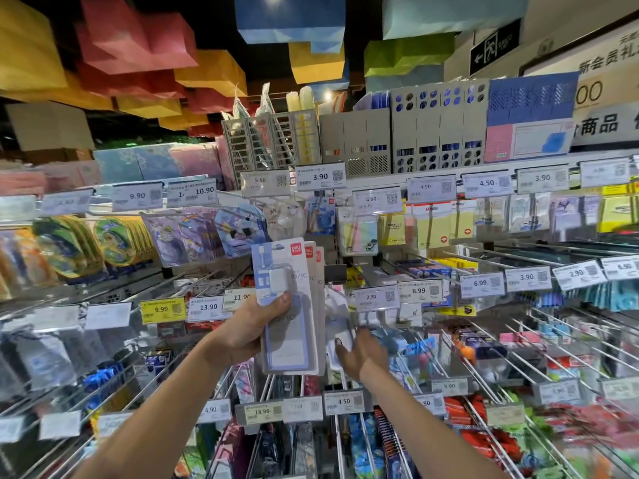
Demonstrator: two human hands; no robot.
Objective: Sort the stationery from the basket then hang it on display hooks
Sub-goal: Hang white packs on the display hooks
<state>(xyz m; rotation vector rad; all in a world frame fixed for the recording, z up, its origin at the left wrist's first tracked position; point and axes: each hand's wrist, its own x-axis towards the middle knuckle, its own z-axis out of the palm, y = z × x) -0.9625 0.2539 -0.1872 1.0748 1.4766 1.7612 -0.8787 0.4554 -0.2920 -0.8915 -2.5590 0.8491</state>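
A tall rack of wire hooks fills the view, crowded with hanging stationery, and each hook ends in a price tag so a pack can be matched to its row. Grey file boxes stand on the shelf above, too bulky to hang. The basket named in the task is not in view. Just in front of the middle hooks, the left hand grips a small stack of blue-and-white card-holder packs. The thumb presses on the front pack and the fingers wrap behind. The stack is held upright with the hanging holes at the top, probably so the packs are already turned the right way for a hook. The right hand reaches just beside the stack, toward white packs hanging on a middle hook. It is blurred, so I cannot tell whether it is gripping one of those packs or only steadying them. It may be making room on the hook for the held stack. The stack is not hung yet.
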